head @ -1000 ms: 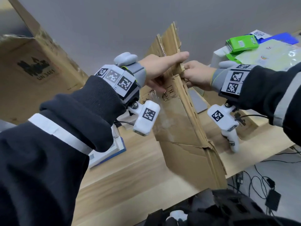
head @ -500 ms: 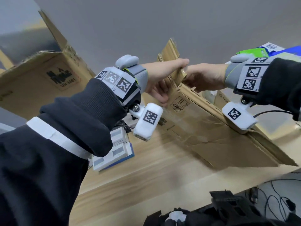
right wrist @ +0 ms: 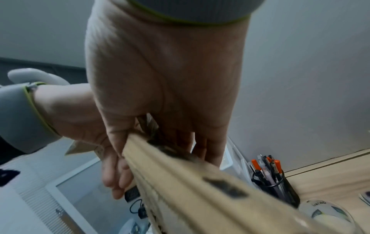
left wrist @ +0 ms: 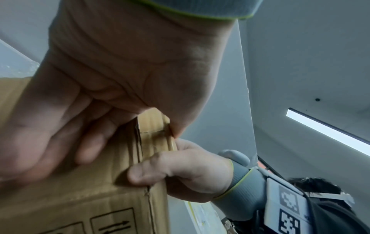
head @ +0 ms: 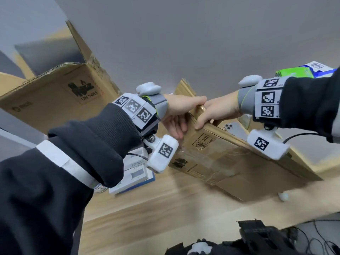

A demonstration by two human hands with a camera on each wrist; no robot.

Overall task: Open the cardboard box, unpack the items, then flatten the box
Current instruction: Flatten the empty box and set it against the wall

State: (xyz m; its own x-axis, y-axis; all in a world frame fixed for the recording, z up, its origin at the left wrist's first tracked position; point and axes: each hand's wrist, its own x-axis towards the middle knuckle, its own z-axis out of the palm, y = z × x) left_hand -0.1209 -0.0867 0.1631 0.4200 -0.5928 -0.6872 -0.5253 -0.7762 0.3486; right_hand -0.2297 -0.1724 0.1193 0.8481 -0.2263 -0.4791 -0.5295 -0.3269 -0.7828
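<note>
At frame centre, my left hand (head: 181, 109) and right hand (head: 216, 112) both pinch the collapsed brown cardboard box (head: 233, 162), its length sloping lower right toward the wooden surface (head: 165, 208).

Brown cardboard box (head: 230, 162), folded nearly flat, tilted up off the wooden table. Top edge raised between two hands, lower edge near the tabletop. Printed handling symbols and clear tape on the facing panel. Creases and wrinkles across the lower part.
</note>
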